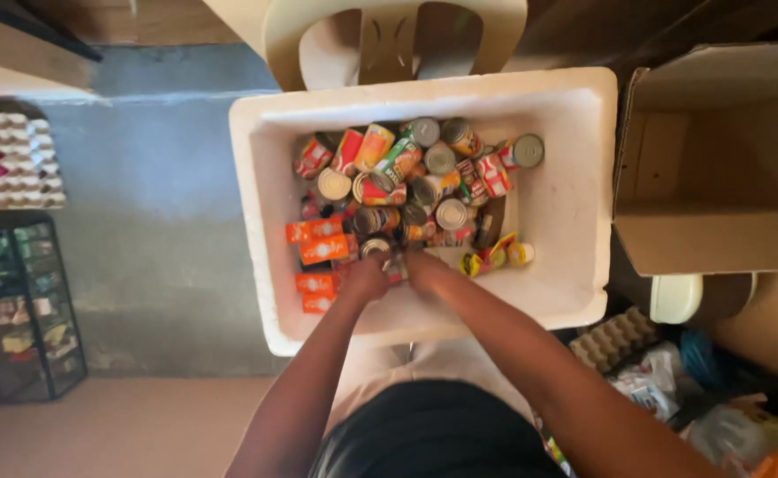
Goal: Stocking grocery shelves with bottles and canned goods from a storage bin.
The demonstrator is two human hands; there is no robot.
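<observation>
A white foam box [566,186] stands in front of me, filled with several tin cans [424,177] and orange cartons [323,250]. Both my hands reach down into its near side. My left hand [364,279] and my right hand [424,268] meet around a small can [395,265] at the near edge of the pile. The fingers of both hands curl on it and hide most of it. Small yellow packets [495,255] lie just right of my right hand.
An open cardboard box [716,168] sits to the right. A cream plastic chair [389,35] stands behind the foam box. Egg trays [8,159] and a glass-fronted shelf [22,305] are at the left. Bags and an egg carton [615,336] lie at lower right.
</observation>
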